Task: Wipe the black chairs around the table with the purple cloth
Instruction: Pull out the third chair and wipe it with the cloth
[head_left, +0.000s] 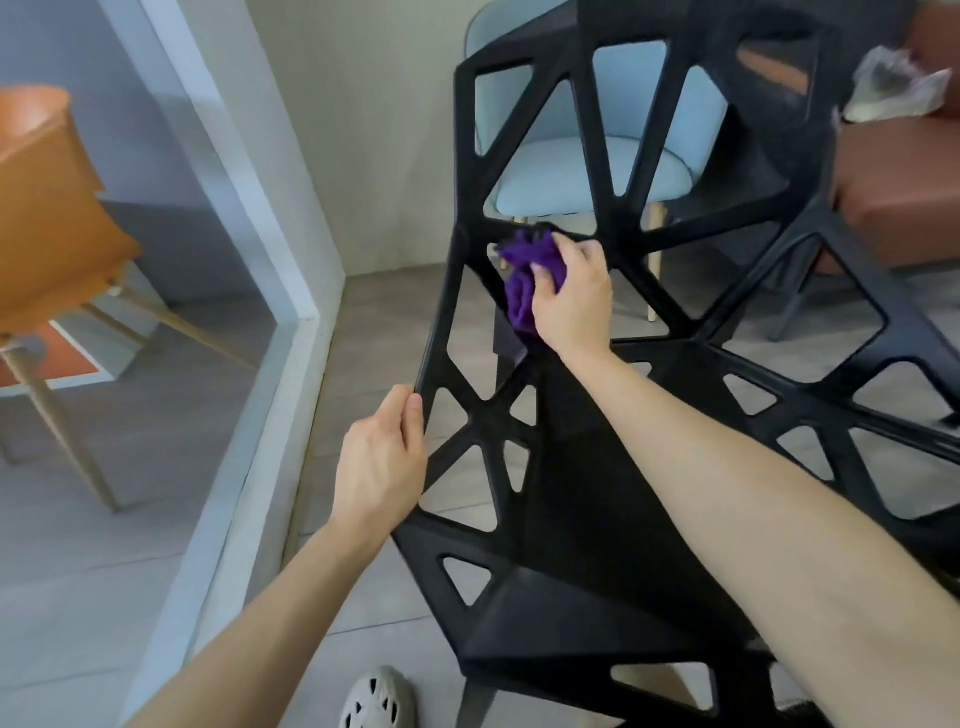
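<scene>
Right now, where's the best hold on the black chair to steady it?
On the black chair, the left outer rim, from the left. It is a thin bar beside open cutouts, so fingers wrap it; the left hand grips there, clear of the purple cloth in the right hand.

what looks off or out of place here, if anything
Only a crumpled clear plastic wrapper lying on the brown sofa, top right; it looks like stray litter, though blurred. The black chair shows no damage.
</scene>
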